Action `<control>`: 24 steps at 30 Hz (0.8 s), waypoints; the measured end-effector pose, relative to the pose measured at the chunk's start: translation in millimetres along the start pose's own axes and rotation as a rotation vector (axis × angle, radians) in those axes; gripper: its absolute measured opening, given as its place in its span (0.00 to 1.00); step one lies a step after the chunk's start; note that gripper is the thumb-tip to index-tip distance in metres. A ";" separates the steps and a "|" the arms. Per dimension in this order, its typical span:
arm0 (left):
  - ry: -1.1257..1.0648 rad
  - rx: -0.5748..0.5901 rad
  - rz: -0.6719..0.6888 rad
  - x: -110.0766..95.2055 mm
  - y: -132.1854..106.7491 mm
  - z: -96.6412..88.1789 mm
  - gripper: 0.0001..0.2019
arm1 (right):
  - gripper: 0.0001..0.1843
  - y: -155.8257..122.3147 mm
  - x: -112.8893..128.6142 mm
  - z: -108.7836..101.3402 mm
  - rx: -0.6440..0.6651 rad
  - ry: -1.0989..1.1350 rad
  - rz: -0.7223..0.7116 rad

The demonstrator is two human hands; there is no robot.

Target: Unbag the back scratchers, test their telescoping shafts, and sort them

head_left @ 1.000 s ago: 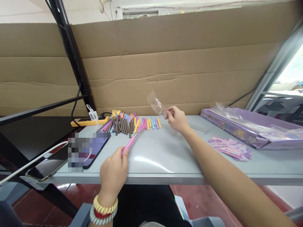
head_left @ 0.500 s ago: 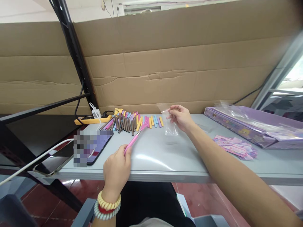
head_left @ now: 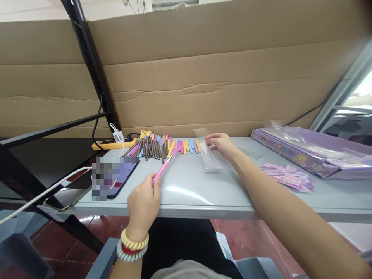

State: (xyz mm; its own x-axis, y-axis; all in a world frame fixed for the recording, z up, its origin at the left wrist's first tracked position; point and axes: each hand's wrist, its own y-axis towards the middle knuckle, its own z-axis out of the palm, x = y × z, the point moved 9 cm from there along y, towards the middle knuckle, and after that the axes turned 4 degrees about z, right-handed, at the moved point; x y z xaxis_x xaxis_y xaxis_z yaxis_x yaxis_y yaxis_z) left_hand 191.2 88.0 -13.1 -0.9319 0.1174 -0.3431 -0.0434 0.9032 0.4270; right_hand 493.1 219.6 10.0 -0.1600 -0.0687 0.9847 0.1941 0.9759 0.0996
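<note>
My left hand [head_left: 143, 203] is closed round the handle of a pink back scratcher [head_left: 163, 168]. Its claw-shaped head points away from me, toward the row of parts at the back. Above the table my right hand [head_left: 222, 145] pinches a clear plastic bag [head_left: 212, 161] near its upper end. The bag hangs down and looks flat, with its lower end near the tabletop. Behind the scratcher lies a pile of claw heads with dark metal rods [head_left: 157, 150]. Beside them runs a row of coloured handles [head_left: 190, 146] in yellow, blue, pink and purple.
Pink printed cards [head_left: 289, 177] lie on the grey table [head_left: 186, 193] at right. Behind them stands a purple box [head_left: 293, 153] with clear bags on it. Phones [head_left: 124, 178], a white cable and a yellow power strip [head_left: 112, 145] are at left. Cardboard [head_left: 186, 69] walls the back.
The plastic bag has come down slightly and hangs straighter in my right hand, whose fingers have shifted on it. My left hand keeps the back scratcher in nearly the same place.
</note>
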 end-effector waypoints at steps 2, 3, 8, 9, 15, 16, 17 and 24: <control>-0.003 0.003 -0.005 -0.1 0.3 0.0 0.17 | 0.08 4.1 -10.5 -1.4 -0.001 -0.231 0.044; -0.005 0.010 -0.010 0.0 0.4 0.4 0.17 | 0.09 5.6 -15.0 -1.5 0.007 -0.339 0.059; 0.024 0.070 -0.054 3.3 2.7 3.8 0.18 | 0.15 7.4 -22.0 -1.4 0.020 -0.691 0.055; 0.015 0.082 -0.062 4.5 4.8 4.7 0.18 | 0.15 7.0 -21.3 -0.9 0.018 -0.735 0.049; -0.396 0.091 0.019 -9.9 47.5 12.8 0.14 | 0.13 4.0 -7.5 17.1 0.128 -0.473 -0.057; -0.484 0.095 0.006 -14.5 58.7 14.9 0.13 | 0.13 3.1 -6.4 21.0 0.170 -0.364 -0.054; -0.581 0.106 -0.019 -20.2 70.1 17.5 0.12 | 0.15 1.9 -5.1 24.2 0.208 -0.273 -0.050; -1.406 0.341 -0.119 -93.6 129.4 42.1 0.10 | 0.20 -13.5 35.9 9.1 -0.067 -0.533 -0.429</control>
State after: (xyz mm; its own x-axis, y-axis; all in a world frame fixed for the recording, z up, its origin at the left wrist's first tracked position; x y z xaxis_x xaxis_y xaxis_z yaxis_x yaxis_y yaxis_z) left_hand 287.9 211.3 39.0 0.1968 0.1556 -0.9680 0.1790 0.9650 0.1915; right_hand 475.9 205.8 42.7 -0.6873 -0.3180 0.6530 0.0636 0.8693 0.4902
